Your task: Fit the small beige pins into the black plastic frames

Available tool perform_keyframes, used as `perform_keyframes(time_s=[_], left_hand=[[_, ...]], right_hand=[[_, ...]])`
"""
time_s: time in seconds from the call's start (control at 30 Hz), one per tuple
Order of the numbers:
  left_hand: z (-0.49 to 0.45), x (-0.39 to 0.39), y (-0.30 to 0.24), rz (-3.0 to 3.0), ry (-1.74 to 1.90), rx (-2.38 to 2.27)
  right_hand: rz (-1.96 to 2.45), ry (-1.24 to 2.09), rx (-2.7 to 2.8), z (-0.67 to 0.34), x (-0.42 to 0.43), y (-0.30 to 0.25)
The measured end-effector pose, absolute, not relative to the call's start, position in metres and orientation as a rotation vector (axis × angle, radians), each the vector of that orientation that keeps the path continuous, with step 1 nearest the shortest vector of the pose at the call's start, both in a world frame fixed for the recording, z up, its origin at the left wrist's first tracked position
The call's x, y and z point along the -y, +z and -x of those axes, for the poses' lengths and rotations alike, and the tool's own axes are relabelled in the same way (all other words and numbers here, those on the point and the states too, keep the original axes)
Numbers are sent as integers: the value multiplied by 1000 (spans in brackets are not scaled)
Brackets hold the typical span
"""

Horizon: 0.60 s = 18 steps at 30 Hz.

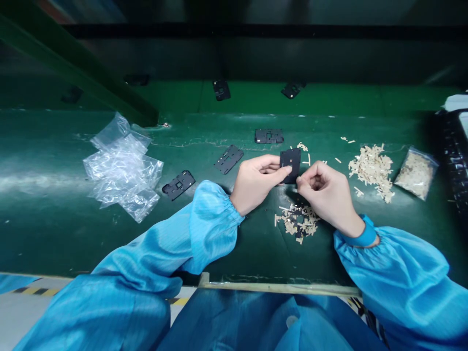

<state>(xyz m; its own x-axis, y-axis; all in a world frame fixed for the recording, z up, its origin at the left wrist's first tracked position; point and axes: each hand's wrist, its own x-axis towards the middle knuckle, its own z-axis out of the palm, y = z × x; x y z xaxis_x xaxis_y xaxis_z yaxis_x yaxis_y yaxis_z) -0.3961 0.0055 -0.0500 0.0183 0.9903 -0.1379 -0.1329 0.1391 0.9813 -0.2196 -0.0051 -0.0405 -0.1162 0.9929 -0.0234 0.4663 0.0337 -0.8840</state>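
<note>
My left hand (256,181) pinches a small black plastic plate (290,163) by its left edge, holding it upright above the green work surface (54,229). My right hand (325,195) is curled closed at the plate's lower right corner, fingertips touching it; whether it holds a small piece I cannot make out. A small heap of tan and black scraps (298,222) lies just below both hands. Both arms wear blue sleeves.
Three more black plates lie on the surface (178,185), (228,159), (269,136), and two farther back (221,89), (292,89). Crumpled clear bags (120,168) sit at left. A pile of tan strips (373,168) and a filled bag (416,174) are at right.
</note>
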Motion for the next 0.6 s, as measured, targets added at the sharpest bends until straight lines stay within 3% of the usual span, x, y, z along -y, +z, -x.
perform_keyframes(time_s=[0.6], left_hand=[[397, -6, -52, -1020, 1154, -1156]], right_hand=[[1547, 957, 1760, 214, 5, -35]])
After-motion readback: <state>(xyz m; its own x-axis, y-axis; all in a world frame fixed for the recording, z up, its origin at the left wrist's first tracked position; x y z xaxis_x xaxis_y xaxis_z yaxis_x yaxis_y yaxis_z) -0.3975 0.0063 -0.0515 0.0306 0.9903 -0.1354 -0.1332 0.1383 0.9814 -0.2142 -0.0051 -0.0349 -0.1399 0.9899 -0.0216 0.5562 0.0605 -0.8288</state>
